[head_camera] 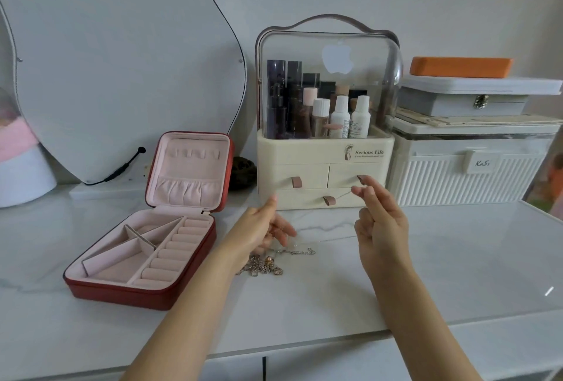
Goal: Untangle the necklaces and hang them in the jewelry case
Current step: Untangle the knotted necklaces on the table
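A red jewelry case [146, 258] lies open on the white table, its pink-lined lid upright with small hooks near the top. A tangle of gold and silver necklaces [268, 265] rests on the table just right of the case. My left hand [262, 228] hovers above the tangle, thumb up, fingers pinching a thin chain. My right hand [377, 216] is raised to the right, thumb and forefinger pinched on the other end of that fine chain [341, 196], which stretches between both hands.
A cream cosmetics organizer [326, 149] with drawers stands right behind my hands. White storage boxes [469, 161] are stacked at the right, a curved mirror [122, 60] leans at the left, and a dark hair tie [242, 172] lies behind the case.
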